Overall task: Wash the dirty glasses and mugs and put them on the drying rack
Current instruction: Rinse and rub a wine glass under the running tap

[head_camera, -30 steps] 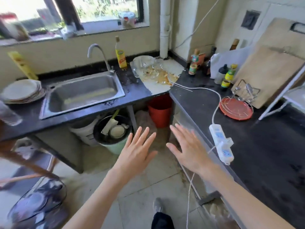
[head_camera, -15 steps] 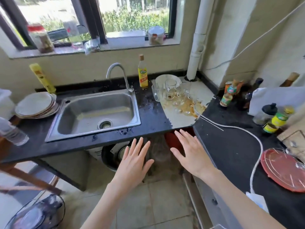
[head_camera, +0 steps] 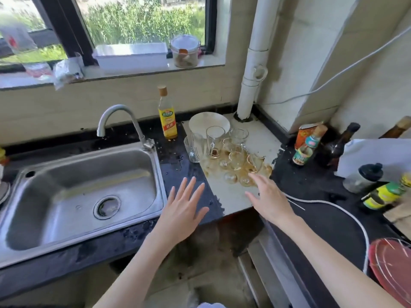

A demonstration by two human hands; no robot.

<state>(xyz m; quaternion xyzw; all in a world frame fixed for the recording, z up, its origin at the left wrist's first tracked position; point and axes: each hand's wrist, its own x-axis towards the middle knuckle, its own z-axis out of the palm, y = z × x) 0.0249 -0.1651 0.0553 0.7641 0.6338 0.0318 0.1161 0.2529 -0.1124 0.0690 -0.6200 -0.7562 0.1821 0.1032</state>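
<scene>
Several dirty glasses and glass mugs (head_camera: 229, 152) stand and lie in a brown spill on the white counter section right of the steel sink (head_camera: 82, 194). A tall glass mug (head_camera: 214, 141) stands upright among them. My left hand (head_camera: 182, 210) hovers open above the dark counter between the sink and the glasses. My right hand (head_camera: 268, 196) is open, fingers spread, its fingertips just short of the nearest tipped glass (head_camera: 246, 181). The red drying rack (head_camera: 393, 267) sits at the right edge on the dark counter.
A curved tap (head_camera: 120, 121) rises behind the sink. A yellow oil bottle (head_camera: 167, 114) and a white bowl (head_camera: 209, 123) stand behind the glasses. Sauce bottles (head_camera: 309, 145) crowd the right corner. A white cable (head_camera: 333, 207) runs over the right counter.
The view has moved closer to the counter. Both open hands have gone forward and up, from over the floor to above the counter, the right one nearing the glasses.
</scene>
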